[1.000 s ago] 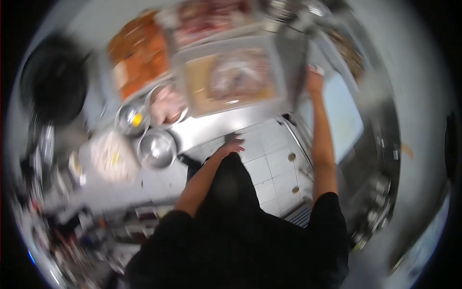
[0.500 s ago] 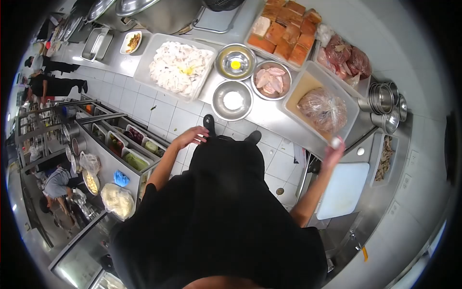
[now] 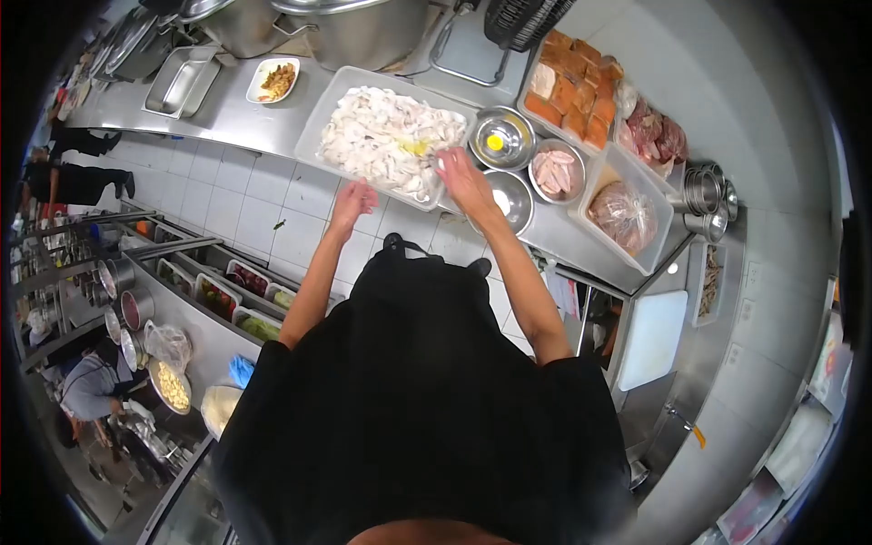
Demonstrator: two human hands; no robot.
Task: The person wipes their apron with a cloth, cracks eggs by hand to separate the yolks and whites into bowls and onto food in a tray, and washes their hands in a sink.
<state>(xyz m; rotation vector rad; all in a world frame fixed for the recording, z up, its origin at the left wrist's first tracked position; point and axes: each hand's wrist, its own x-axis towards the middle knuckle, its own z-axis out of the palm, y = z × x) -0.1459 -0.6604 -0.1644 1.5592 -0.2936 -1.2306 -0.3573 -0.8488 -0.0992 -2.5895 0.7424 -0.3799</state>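
Note:
My right hand (image 3: 465, 184) is at the right end of a plastic tub (image 3: 313, 136) of pale, wet meat pieces (image 3: 386, 127), with yellow egg on them. Its fingers are curled round a white egg, mostly hidden. My left hand (image 3: 353, 205) is open and empty, just in front of the tub's near edge. Beside the tub are a metal bowl (image 3: 522, 123) with a yolk in it and a second bowl (image 3: 520, 186) with white contents, partly behind my right wrist. Another egg (image 3: 672, 268) lies on the counter at the right.
A bowl of chicken pieces (image 3: 556, 173), a tub with bagged meat (image 3: 622, 216) and a tray of browned blocks (image 3: 574, 91) line the counter. Stacked metal pots (image 3: 704, 195) and a white cutting board (image 3: 654, 341) are at right. Other people are at far left.
My right hand has moved left from the right-hand counter to the tub, carrying the egg. My left hand has come up towards the tub's near edge. The view has shifted.

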